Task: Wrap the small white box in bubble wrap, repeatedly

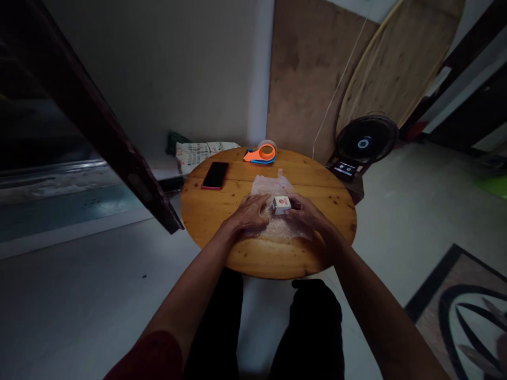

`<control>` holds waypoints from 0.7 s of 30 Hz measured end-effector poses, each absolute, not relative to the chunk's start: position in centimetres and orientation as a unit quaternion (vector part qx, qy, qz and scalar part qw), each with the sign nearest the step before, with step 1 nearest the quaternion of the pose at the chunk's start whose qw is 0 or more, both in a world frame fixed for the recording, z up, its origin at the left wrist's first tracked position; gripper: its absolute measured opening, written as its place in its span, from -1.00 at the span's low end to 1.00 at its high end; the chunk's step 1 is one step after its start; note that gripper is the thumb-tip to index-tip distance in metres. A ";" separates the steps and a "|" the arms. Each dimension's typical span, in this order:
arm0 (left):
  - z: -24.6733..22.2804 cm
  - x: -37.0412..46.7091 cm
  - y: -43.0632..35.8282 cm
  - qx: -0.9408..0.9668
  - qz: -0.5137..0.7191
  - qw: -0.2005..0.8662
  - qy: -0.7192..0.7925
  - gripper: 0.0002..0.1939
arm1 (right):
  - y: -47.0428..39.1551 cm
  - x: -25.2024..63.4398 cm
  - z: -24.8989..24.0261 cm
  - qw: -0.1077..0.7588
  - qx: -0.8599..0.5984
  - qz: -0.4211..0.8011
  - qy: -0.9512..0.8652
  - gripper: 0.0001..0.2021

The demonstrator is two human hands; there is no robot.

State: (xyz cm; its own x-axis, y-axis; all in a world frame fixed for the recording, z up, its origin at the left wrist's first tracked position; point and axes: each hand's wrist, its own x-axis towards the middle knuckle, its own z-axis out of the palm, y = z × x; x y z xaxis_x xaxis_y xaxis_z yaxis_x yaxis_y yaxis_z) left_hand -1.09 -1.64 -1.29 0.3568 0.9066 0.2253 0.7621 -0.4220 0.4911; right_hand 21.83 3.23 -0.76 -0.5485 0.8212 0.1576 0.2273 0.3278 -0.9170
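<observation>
- Small white box (282,205): on bubble wrap (279,227), on tabletop (206,232).
- Right hand (304,210): at box's right side, grip clamped on it.
- Left hand (252,212): left of box, grip apart.

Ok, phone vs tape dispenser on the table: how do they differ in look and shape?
The phone is black-faced with a red edge; the tape dispenser is bright orange with blue. The phone is a plain flat rectangle; the tape dispenser has a rounded body with a ring. Both rest on the round wooden table.
</observation>
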 end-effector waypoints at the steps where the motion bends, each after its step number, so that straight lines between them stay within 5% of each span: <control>1: -1.3 -1.1 -1.6 0.809 0.240 0.152 0.515 -0.25 | 3.1 21.8 -0.8 0.322 -0.357 0.473 -0.738 -0.53; 21: -1.9 -1.1 -1.5 0.808 0.252 0.134 0.516 -0.24 | 2.1 20.7 -0.9 0.360 -0.382 0.440 -0.729 -0.64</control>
